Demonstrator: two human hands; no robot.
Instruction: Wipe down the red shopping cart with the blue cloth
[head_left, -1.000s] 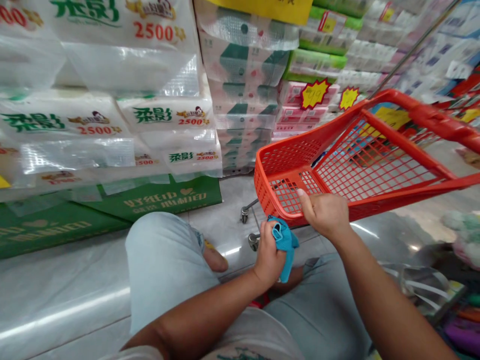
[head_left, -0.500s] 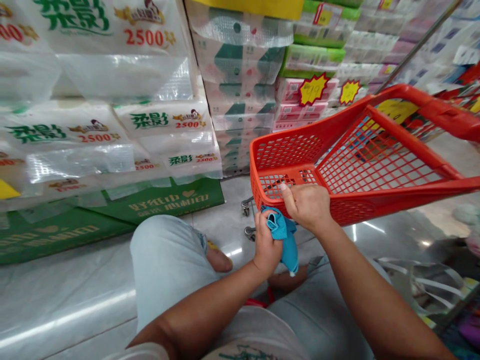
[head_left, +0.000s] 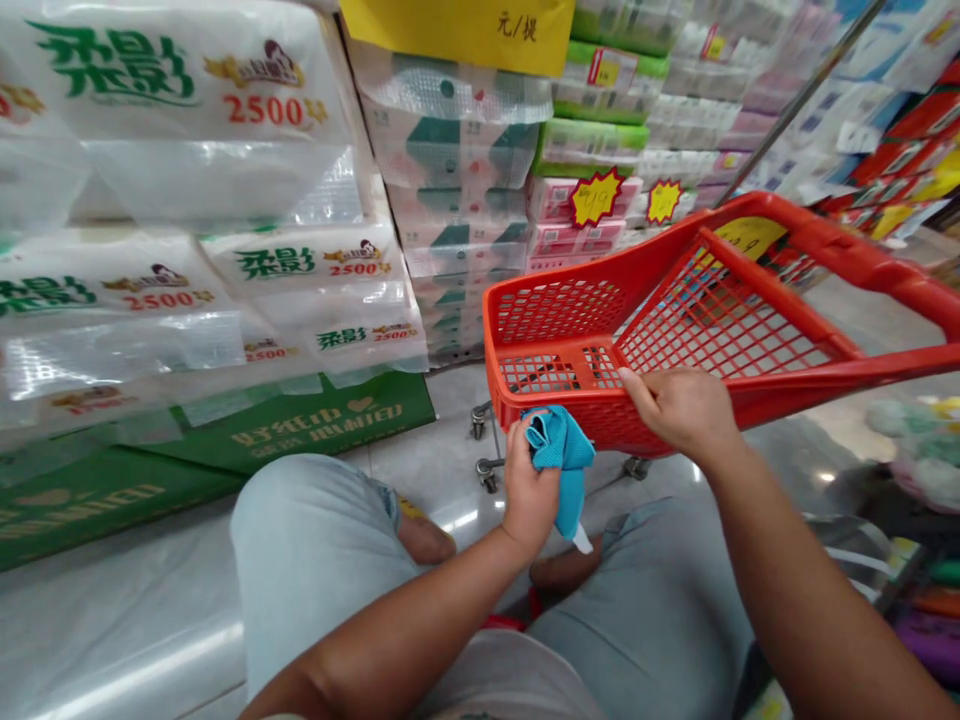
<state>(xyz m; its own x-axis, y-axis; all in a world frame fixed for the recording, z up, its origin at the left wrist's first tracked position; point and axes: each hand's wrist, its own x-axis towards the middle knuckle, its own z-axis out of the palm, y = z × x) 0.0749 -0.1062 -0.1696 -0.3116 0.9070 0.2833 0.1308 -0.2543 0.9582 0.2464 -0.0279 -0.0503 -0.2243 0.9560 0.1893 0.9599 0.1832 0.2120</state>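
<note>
Clenching a soft blue mesh cloth [head_left: 561, 462] in my left hand [head_left: 529, 487], I grip the near rim of the red lattice plastic basket [head_left: 559, 315] with my right hand [head_left: 681, 410]; film-wrapped tissue packs [head_left: 225, 130] stack far left, metal casters [head_left: 484, 465] beneath the basket.

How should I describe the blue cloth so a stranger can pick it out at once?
Below the stacked tissue packs stands a red plastic shopping trolley. At its near edge, the left hand pinches a small blue mesh cloth, its end hanging down with a white tip.
</note>
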